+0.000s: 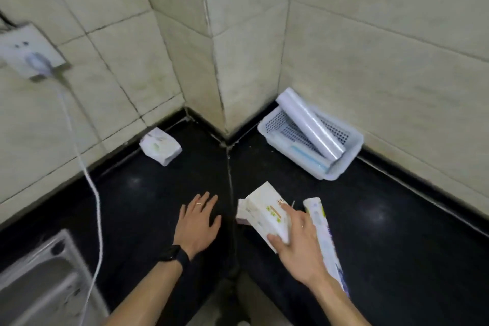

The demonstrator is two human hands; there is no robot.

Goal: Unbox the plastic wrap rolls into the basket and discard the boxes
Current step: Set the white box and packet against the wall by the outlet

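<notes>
The box [266, 216] in the right hand [299, 251] is white card with small green marks and a tan stripe, long and rectangular, its far end flaps open. The thumb lies under its near end and the forefinger is laid along its top face, so the hand clasps it just above the black counter [397, 233], near the front edge. Just to the right of that hand lies a 2nd long white package [321, 230] with purple print, partly hidden by the wrist. The left hand [198, 222] is spread flat, fingers apart, holding nothing, over bare counter left of the box; whether it touches the surface cannot be told.

The white perforated plastic basket [352, 148] sits at the counter's back right, against the tiled wall. 1 glossy plastic wrap roll [309, 124] leans across it, its far end jutting over the rim, and a 2nd roll [304, 152] lies low inside. A crumpled white box [161, 146] lies in the back left corner. Between it and the basket the polished dark stone is open. A white cable [90, 180] hangs from a wall socket [29, 51] down over the left edge, beside a steel sink [45, 280].
</notes>
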